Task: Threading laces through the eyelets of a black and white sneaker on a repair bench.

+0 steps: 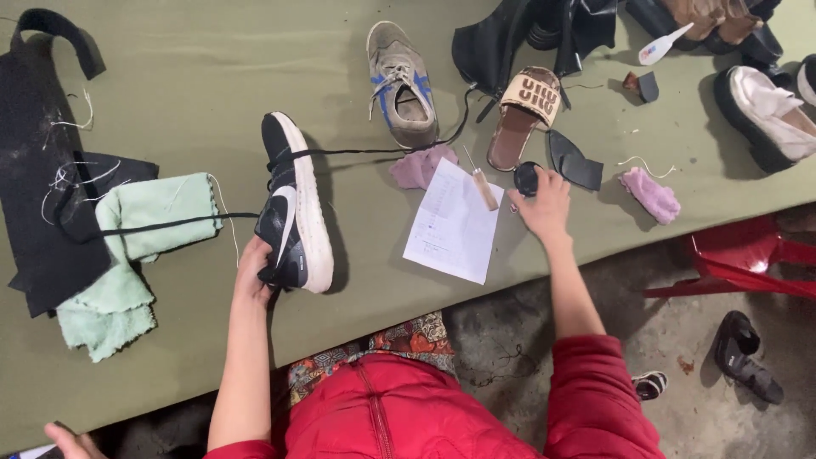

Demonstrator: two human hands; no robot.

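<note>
here i see my left hand (252, 270) gripping the heel of a black sneaker (291, 204), tipped on its side on the green table (212, 76). my right hand (542, 206) rests fingers loosely curled on a small round black tin (526, 178) beside a white paper (453, 223).

A table covered in olive-green cloth (212, 68) carries a mint towel (127, 255), black fabric pieces (34, 187), a grey and blue sneaker (401, 85), a tan slide sandal (523, 115), a white paper sheet (453, 225), pink rags (650, 194) and a small round black tin (526, 178).
</note>
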